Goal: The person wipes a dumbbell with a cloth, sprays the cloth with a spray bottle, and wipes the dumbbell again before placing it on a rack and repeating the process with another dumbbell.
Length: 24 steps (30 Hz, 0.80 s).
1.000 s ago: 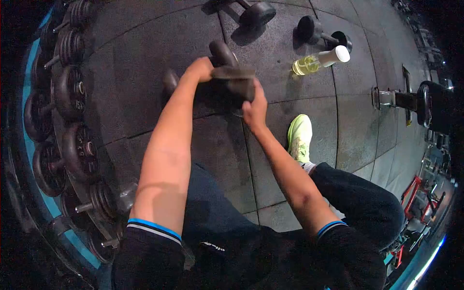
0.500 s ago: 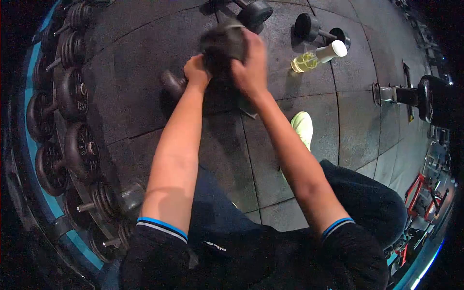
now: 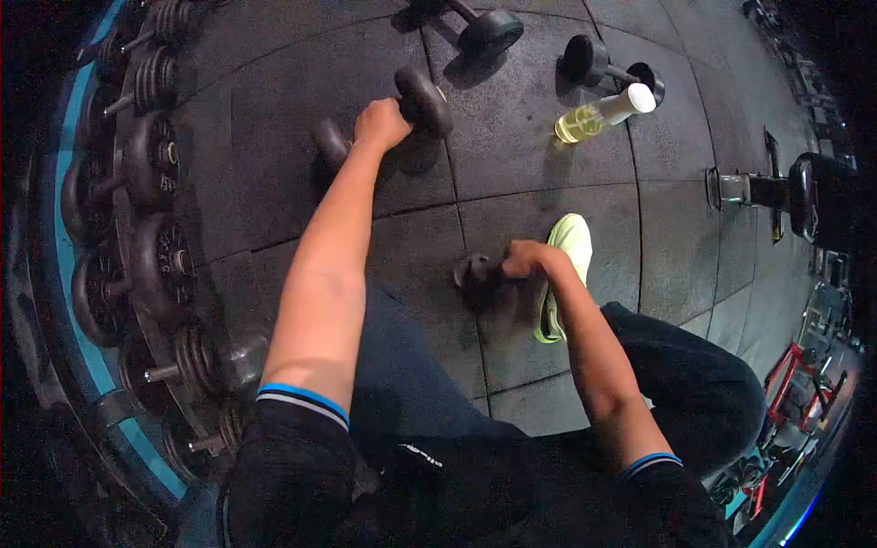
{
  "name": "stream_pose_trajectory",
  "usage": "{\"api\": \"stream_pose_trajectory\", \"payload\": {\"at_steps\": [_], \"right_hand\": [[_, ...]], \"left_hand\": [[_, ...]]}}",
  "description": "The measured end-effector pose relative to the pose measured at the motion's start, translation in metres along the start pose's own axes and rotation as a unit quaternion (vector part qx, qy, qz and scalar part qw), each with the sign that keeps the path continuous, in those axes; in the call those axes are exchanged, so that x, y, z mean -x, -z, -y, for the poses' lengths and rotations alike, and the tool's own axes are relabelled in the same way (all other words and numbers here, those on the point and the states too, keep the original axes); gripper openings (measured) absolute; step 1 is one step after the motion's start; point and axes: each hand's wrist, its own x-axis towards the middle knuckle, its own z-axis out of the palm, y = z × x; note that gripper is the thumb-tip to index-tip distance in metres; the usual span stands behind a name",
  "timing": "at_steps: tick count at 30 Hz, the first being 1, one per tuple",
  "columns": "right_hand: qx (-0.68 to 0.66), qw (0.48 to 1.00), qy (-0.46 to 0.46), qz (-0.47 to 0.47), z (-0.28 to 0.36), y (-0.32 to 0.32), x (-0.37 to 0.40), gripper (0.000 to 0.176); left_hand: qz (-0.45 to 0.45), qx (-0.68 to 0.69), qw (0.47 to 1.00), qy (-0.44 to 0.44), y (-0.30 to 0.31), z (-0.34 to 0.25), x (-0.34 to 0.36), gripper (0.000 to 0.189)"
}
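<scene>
My left hand (image 3: 382, 125) is wrapped round the handle of a black dumbbell (image 3: 423, 102), between its two round heads. Nearer to my body, my right hand (image 3: 523, 259) is closed on a dark, blurred item (image 3: 476, 272), which hangs over the floor beside my light yellow shoe (image 3: 572, 239). What this item is cannot be made out. A clear spray bottle (image 3: 579, 123) with yellow liquid and a white top stands to the right of the dumbbell, on the dark floor tiles.
Two more dumbbells lie on the floor, one at the top centre (image 3: 491, 33) and one behind the bottle (image 3: 586, 60). A rack of dumbbells (image 3: 163, 256) runs along the left. Bench equipment (image 3: 804, 194) is at the right, with a red frame (image 3: 784, 373) below it.
My right hand has moved from the dumbbell down towards my shoe, taking the dark item along. My left hand remains at the dumbbell, whose right head now shows uncovered.
</scene>
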Motion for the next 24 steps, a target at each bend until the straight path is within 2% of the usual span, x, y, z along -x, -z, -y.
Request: {"api": "stream_pose_trajectory", "payload": {"at_steps": [1, 2, 3, 4, 6, 8, 10, 12, 14, 16, 18, 22, 24], "right_hand": [[0.035, 0.997, 0.004, 0.064, -0.004, -0.004, -0.004, 0.054], [0.017, 0.995, 0.099, -0.001, -0.016, -0.009, -0.018, 0.065], [-0.004, 0.971, 0.166, -0.170, -0.009, -0.006, -0.014, 0.068], [-0.024, 0.914, 0.226, -0.335, 0.004, 0.005, -0.006, 0.073], [-0.051, 0.823, 0.305, -0.476, 0.041, 0.054, 0.014, 0.077], [0.034, 0.776, 0.324, -0.540, 0.047, 0.098, -0.013, 0.076], [0.006, 0.807, 0.298, -0.510, 0.051, 0.141, -0.038, 0.070], [-0.129, 0.826, 0.305, -0.457, 0.048, 0.167, -0.084, 0.063], [-0.259, 0.826, 0.320, -0.385, 0.046, 0.155, -0.123, 0.058], [-0.381, 0.803, 0.342, -0.306, 0.045, 0.147, -0.155, 0.057], [-0.493, 0.758, 0.338, -0.261, 0.062, 0.122, -0.148, 0.056], [-0.554, 0.684, 0.388, -0.274, 0.064, 0.092, -0.145, 0.051], [-0.564, 0.686, 0.386, -0.250, 0.054, 0.084, -0.129, 0.046]], "left_hand": [[0.004, 0.005, 1.000, -0.006, 0.004, 0.003, 0.004, 0.041], [0.011, 0.010, 1.000, -0.011, 0.006, 0.007, 0.009, 0.041], [0.026, 0.002, 1.000, 0.006, 0.004, 0.012, 0.009, 0.042], [0.039, -0.005, 0.999, 0.024, 0.001, 0.017, 0.005, 0.043], [0.043, -0.021, 0.998, 0.042, -0.003, 0.019, -0.001, 0.043], [0.026, -0.036, 0.998, 0.050, -0.008, 0.018, -0.001, 0.040], [0.044, -0.039, 0.998, 0.038, -0.002, 0.012, 0.000, 0.037], [0.054, -0.038, 0.997, 0.037, -0.003, 0.009, 0.005, 0.035], [0.054, -0.038, 0.997, 0.048, -0.001, 0.006, 0.009, 0.034], [0.045, -0.040, 0.997, 0.040, -0.003, 0.008, 0.012, 0.033], [0.038, -0.049, 0.998, 0.019, 0.003, 0.001, 0.022, 0.033], [0.092, -0.052, 0.994, -0.011, -0.005, 0.003, 0.033, 0.034], [0.126, -0.036, 0.991, -0.018, -0.015, 0.002, 0.040, 0.034]]}}
